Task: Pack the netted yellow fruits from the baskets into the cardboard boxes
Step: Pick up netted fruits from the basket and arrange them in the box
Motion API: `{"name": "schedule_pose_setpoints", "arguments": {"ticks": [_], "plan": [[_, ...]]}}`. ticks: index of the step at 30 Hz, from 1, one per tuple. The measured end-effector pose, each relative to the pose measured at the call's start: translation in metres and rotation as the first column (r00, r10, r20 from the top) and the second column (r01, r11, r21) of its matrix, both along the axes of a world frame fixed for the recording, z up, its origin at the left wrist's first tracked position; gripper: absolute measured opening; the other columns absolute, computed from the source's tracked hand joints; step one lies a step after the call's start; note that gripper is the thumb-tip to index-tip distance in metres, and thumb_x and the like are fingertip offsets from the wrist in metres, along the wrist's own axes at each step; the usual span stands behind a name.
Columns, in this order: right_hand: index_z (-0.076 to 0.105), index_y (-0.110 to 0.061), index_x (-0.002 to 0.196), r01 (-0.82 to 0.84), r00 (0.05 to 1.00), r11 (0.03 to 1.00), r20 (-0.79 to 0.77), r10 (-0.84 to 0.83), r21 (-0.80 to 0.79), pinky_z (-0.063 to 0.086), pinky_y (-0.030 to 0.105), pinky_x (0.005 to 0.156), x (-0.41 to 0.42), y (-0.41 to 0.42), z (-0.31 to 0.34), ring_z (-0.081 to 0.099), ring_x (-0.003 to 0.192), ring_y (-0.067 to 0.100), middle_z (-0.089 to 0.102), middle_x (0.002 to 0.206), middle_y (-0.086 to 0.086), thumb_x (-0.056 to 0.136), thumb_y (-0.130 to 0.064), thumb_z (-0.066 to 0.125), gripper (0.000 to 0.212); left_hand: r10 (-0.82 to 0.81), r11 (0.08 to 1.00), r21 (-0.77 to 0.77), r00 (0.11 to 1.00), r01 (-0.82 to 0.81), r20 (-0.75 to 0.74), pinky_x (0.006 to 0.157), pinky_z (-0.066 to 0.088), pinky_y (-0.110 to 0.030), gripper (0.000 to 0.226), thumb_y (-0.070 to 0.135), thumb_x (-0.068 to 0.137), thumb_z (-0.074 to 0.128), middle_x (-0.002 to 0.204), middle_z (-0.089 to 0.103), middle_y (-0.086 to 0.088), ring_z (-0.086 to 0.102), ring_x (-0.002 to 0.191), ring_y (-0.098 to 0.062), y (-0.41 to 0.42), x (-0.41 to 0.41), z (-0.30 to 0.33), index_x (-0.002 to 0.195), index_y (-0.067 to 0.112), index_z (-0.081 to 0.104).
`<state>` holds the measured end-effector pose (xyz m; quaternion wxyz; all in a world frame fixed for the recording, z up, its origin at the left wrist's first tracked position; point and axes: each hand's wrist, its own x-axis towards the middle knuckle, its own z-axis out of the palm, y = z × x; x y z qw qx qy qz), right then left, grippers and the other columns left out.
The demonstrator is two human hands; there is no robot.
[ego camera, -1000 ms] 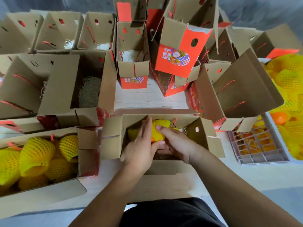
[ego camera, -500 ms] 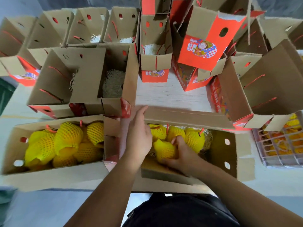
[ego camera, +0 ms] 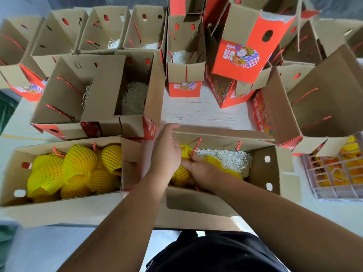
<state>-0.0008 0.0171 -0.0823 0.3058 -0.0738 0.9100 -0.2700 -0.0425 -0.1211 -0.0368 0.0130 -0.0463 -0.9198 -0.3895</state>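
At 9 o'clock on the table point(ego camera: 200, 112) lies a filled cardboard box point(ego camera: 64, 208), its long axis running 9 to 3 o'clock, open top facing up. Netted yellow fruits point(ego camera: 82, 160) fill it in a heap; their net ends point in differing directions.

Beyond it, at 10 to 11 o'clock, an open box point(ego camera: 102, 91) holds only pale shredded padding point(ego camera: 134, 99).

At the centre stands the box being packed point(ego camera: 263, 169), long axis likewise 9 to 3 o'clock, opening upward. The person's left hand point(ego camera: 166, 152) is at its 9 o'clock end, fingers nearly straight and close together, pointing toward 12 o'clock, laid against the box's end wall and a netted fruit point(ego camera: 184, 151); it grips nothing. The right hand point(ego camera: 200, 171) reaches into the same end, fingers curled over a second netted fruit point(ego camera: 179, 174) and holding it low in the box. Further netted fruit point(ego camera: 213, 160) lies just beside the right wrist; which way it points cannot be told. The 3 o'clock half of this box shows bare shredded paper point(ego camera: 227, 160).

At 12 o'clock, upright red printed cartons point(ego camera: 245, 57) are stacked.

At 3 o'clock, a pale plastic basket point(ego camera: 334, 190) holds more netted fruit behind its grid wall
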Motion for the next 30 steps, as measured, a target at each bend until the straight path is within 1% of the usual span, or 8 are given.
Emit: {"name": "schedule_pose_setpoints", "arguments": {"ticks": [3, 6, 8, 11, 16, 19, 25, 30], "plan": [[0.045, -0.035, 0.147, -0.065, 0.998, 0.997, -0.022, 0.066, 0.048, 0.041, 0.033, 0.108, -0.01, 0.021, 0.02, 0.045, 0.133, 0.03, 0.041, 0.144, 0.006, 0.089, -0.038, 0.07, 0.063, -0.061, 0.952, -0.306, 0.992, 0.025, -0.109, 0.1, 0.038, -0.033, 0.043, 0.006, 0.094, 0.056, 0.136, 0.055, -0.007, 0.051, 0.125, -0.027, 0.005, -0.013, 0.006, 0.136, 0.018, 0.057], [0.038, -0.026, 0.149, -0.025, 0.999, 0.939, -0.014, 0.032, 0.344, 0.044, 0.039, 0.108, -0.009, 0.066, 0.034, 0.047, 0.134, 0.03, 0.042, 0.146, 0.004, 0.086, -0.042, 0.072, 0.073, -0.509, 0.8, -0.52, 0.798, 0.3, -0.323, 0.091, 0.04, -0.038, 0.031, 0.015, 0.09, 0.062, 0.118, 0.063, -0.001, 0.056, 0.109, -0.025, 0.018, -0.011, 0.014, 0.12, 0.024, 0.066], [0.038, -0.023, 0.15, -0.016, 0.988, 0.843, 0.135, -0.068, 0.538, 0.049, 0.041, 0.103, -0.001, 0.092, 0.033, 0.054, 0.13, 0.031, 0.049, 0.146, 0.005, 0.091, -0.04, 0.068, 0.068, -0.722, 0.596, -0.534, 0.692, 0.599, -0.03, 0.088, 0.048, -0.04, 0.021, 0.025, 0.098, 0.057, 0.115, 0.067, 0.001, 0.063, 0.105, -0.025, 0.031, 0.001, 0.007, 0.118, 0.024, 0.065], [0.045, -0.023, 0.147, -0.015, 0.952, 0.843, 0.266, -0.153, 0.538, 0.051, 0.042, 0.103, 0.009, 0.098, 0.016, 0.058, 0.128, 0.029, 0.057, 0.143, 0.004, 0.096, -0.041, 0.064, 0.058, -0.559, 0.355, -0.439, 0.564, 0.825, 0.608, 0.088, 0.054, -0.041, 0.032, 0.034, 0.104, 0.051, 0.121, 0.068, -0.01, 0.064, 0.11, -0.034, 0.044, 0.0, -0.014, 0.128, 0.016, 0.064], [0.056, -0.019, 0.134, 0.136, 0.961, 0.88, 0.155, -0.229, 0.456, 0.048, 0.03, 0.086, -0.002, 0.102, 0.013, 0.063, 0.119, 0.029, 0.064, 0.135, 0.008, 0.095, -0.035, 0.06, 0.042, -0.432, 0.276, -0.335, 0.428, 0.901, 0.794, 0.101, 0.046, -0.034, 0.036, 0.012, 0.105, 0.047, 0.135, 0.063, -0.014, 0.059, 0.12, -0.035, 0.048, -0.018, -0.024, 0.138, 0.011, 0.063], [0.052, -0.016, 0.134, 0.366, 0.916, 0.826, -0.007, -0.402, 0.429, 0.05, 0.043, 0.098, -0.013, 0.111, 0.019, 0.061, 0.12, 0.039, 0.061, 0.133, 0.016, 0.098, -0.015, 0.048, 0.037, -0.398, 0.08, -0.375, 0.374, 0.924, 0.838, 0.103, 0.045, -0.035, 0.04, 0.023, 0.105, 0.052, 0.145, 0.058, -0.012, 0.055, 0.133, -0.031, 0.057, -0.023, -0.026, 0.142, 0.011, 0.06], [0.027, -0.014, 0.154, 0.374, 0.92, 0.871, -0.012, -0.391, 0.317, 0.046, 0.047, 0.103, 0.001, 0.1, 0.035, 0.057, 0.123, 0.044, 0.035, 0.147, 0.015, 0.104, -0.03, 0.048, 0.057, -0.467, 0.168, -0.311, 0.354, 0.935, 0.811, 0.125, 0.024, -0.048, 0.053, 0.018, 0.108, 0.037, 0.17, 0.022, -0.008, 0.027, 0.151, -0.04, 0.06, -0.021, -0.044, 0.159, 0.032, 0.037], [0.055, -0.019, 0.118, 0.262, 0.96, 0.916, 0.016, -0.28, 0.304, 0.044, 0.033, 0.081, 0.015, 0.106, 0.048, 0.061, 0.103, 0.033, 0.059, 0.122, 0.012, 0.1, -0.031, 0.051, 0.022, -0.477, 0.394, -0.311, 0.481, 0.865, 0.735, 0.11, 0.04, -0.04, 0.034, 0.026, 0.107, 0.044, 0.141, 0.059, -0.008, 0.05, 0.129, -0.037, 0.06, -0.022, -0.046, 0.133, 0.028, 0.065]]}}
